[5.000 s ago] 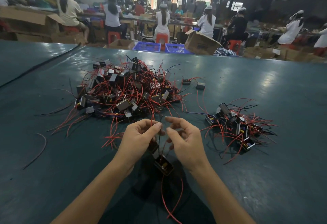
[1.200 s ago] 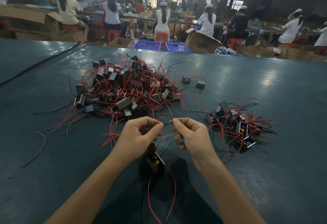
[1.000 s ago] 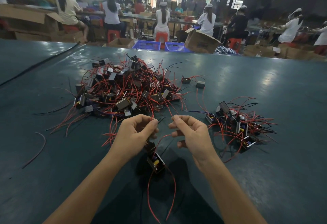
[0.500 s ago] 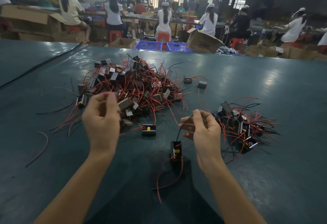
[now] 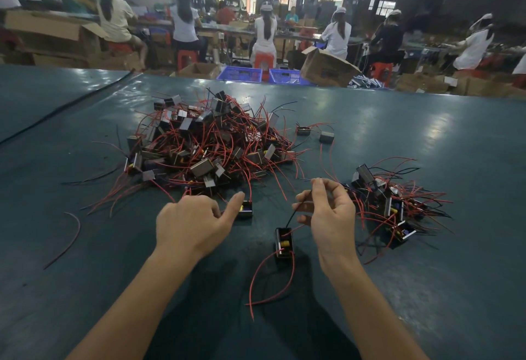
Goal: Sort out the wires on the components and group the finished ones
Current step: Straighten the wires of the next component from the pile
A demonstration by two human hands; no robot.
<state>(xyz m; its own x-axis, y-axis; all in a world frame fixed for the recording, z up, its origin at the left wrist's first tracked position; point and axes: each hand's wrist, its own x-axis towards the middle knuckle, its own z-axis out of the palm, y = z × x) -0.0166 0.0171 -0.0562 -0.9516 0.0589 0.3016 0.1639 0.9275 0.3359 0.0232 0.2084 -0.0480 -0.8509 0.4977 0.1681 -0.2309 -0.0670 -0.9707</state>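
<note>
On the dark green desk (image 5: 398,137), the right hand (image 5: 330,217) was raised near the middle, its fingers (image 5: 317,189) pinched narrow on a black wire (image 5: 296,213) that ran down to a small black component (image 5: 284,243). That component hung or stood just left of the wrist, with red wires (image 5: 264,277) trailing toward the near edge. The left hand (image 5: 190,223) was spread palm down, fingers loosely apart and holding nothing, the thumb reaching toward another component (image 5: 246,209) lying at the near edge of the large unsorted pile (image 5: 210,143). A smaller pile (image 5: 390,203) of components sat just right of the right hand. A loose red wire (image 5: 67,238) lay apart at the left.
</note>
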